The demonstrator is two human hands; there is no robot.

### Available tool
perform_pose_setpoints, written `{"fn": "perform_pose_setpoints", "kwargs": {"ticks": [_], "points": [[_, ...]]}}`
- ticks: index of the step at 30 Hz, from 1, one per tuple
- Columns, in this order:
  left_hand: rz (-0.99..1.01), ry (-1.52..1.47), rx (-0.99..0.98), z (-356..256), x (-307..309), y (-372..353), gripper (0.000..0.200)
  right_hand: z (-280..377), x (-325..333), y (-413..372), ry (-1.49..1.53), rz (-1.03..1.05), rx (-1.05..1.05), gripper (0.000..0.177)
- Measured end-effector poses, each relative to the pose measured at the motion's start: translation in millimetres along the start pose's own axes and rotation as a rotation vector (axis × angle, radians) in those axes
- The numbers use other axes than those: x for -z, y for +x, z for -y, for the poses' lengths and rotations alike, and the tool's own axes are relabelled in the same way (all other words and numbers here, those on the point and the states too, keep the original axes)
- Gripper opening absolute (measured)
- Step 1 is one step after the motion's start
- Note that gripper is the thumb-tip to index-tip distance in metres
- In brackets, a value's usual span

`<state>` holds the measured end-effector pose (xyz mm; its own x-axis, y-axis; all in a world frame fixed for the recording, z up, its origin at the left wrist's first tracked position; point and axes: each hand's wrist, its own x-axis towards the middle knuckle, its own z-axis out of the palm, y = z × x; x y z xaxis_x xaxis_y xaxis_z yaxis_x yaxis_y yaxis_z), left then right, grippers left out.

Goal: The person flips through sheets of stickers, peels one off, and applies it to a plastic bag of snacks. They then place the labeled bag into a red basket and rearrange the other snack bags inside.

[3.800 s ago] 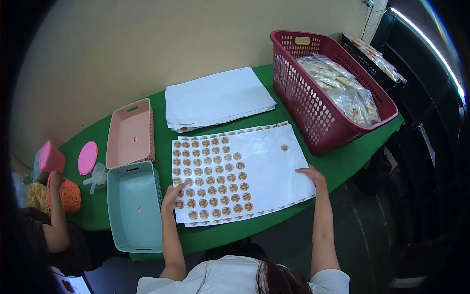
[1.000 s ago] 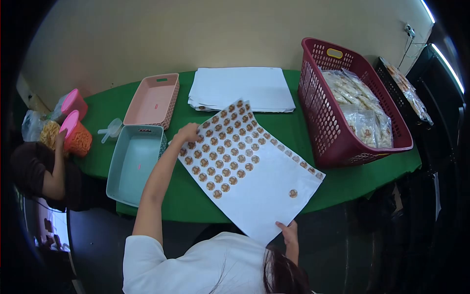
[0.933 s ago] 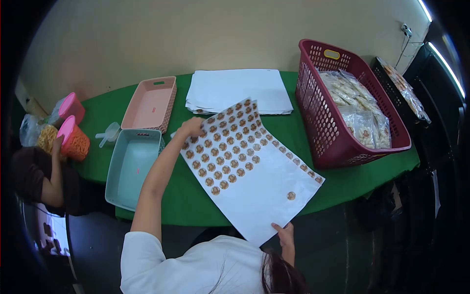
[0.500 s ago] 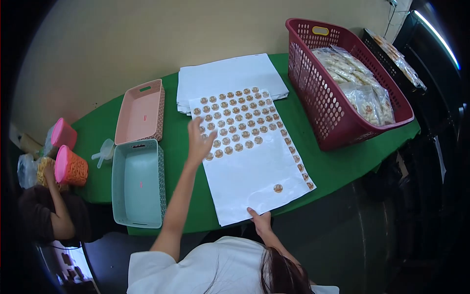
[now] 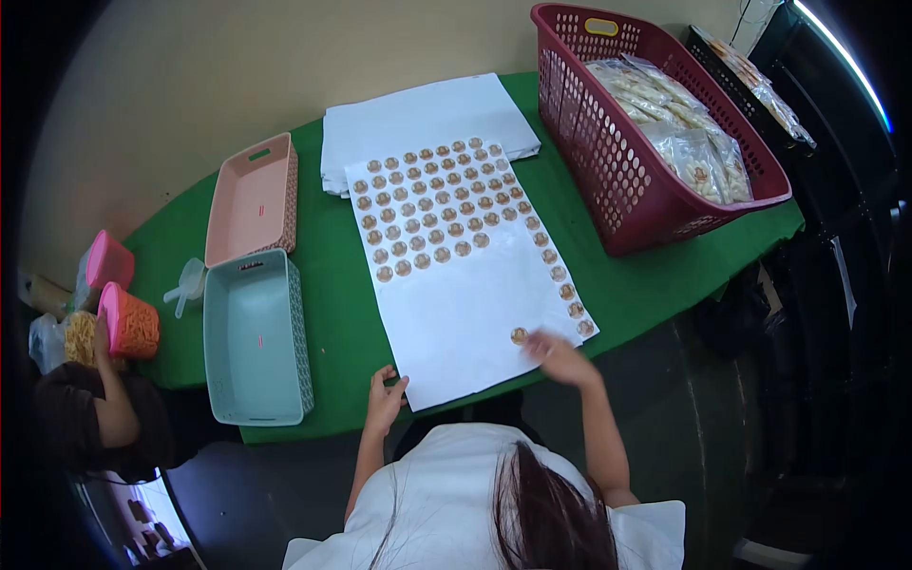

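Note:
A large white sheet of round brown stickers [image 5: 456,304] lies on the green table. Rows of stickers fill its far half, and one column runs down its right side. My left hand [image 5: 384,403] is at the sheet's lower left edge, thumb and forefinger apart with nothing between them. Over the lower right part, my right hand [image 5: 562,361] is smeared by motion, its fingertips at a lone round sticker [image 5: 519,335]. Whether those fingers hold anything, I cannot tell.
Behind the sheet lies a stack of white paper [image 5: 418,119]. A maroon basket [image 5: 608,190] of filled bags stands right. Pink [image 5: 252,204] and teal trays [image 5: 255,332] sit left, beside a clear scoop [image 5: 187,287]. Farther left, another person's arm [image 5: 114,404] reaches among pink-lidded tubs [image 5: 133,323].
My left hand has come back from over the sticker rows to the sheet's near left edge. My right hand has left the near edge for the lone sticker. The whole view has shifted slightly.

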<state>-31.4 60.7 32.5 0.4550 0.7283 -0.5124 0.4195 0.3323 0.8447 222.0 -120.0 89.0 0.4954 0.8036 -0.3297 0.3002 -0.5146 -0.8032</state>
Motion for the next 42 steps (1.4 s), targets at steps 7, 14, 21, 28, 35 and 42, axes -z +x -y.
{"fn": "perform_pose_setpoints", "kwargs": {"ticks": [7, 14, 21, 28, 35, 42], "points": [[-0.168, 0.238, -0.242, 13, -19, -2, 0.049, -67, 47, 35, -0.625, -0.632, -0.182, 0.043], [-0.224, -0.146, -0.101, -1, -36, -12, 0.047, -78, 58, 32, 0.149, -0.267, -0.186, 0.047], [-0.144, -0.631, -0.110, 1, -40, -23, 0.041, -66, 71, 20, 0.511, 0.022, -0.253, 0.042], [-0.239, -0.430, -0.032, -3, -63, -34, 0.036, -72, 66, 21, 0.431, 0.100, -0.228, 0.047], [-0.393, 0.304, -0.452, -33, -105, -55, 0.068, -87, 56, 20, 0.167, -0.095, -0.067, 0.053], [-0.438, 0.455, -0.493, -32, -131, -52, 0.080, -10, 14, -10, -0.308, -0.214, 0.614, 0.064]]}}
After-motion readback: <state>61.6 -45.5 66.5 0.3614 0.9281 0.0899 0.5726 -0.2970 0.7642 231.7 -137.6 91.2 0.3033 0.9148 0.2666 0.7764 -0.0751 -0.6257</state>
